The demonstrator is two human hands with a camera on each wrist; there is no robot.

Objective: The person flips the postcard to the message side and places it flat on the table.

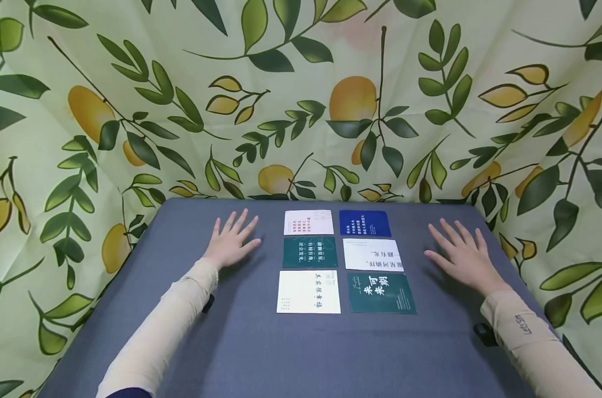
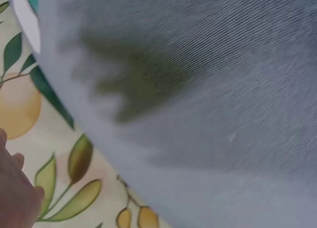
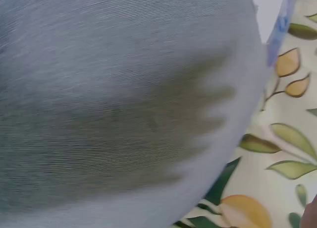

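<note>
In the head view my left hand [image 1: 232, 241] is held palm down with spread fingers, left of the cards, and holds nothing. On the other side my right hand [image 1: 462, 255] is spread the same way, also without anything in it. Between them lie two columns of cards. The left column has a white card with red writing [image 1: 308, 223], a green card [image 1: 301, 260] and a white card with green writing [image 1: 308, 301]. To its right are a blue card [image 1: 372, 223], a white card with grey writing [image 1: 370, 260] and a dark green card [image 1: 387, 301].
A grey-blue cloth covers the table [image 1: 301, 354], whose far edge runs just beyond the cards. Behind and beside it hangs a curtain [image 1: 301, 127] printed with leaves and orange fruit. Both wrist views show hand shadows on the cloth.
</note>
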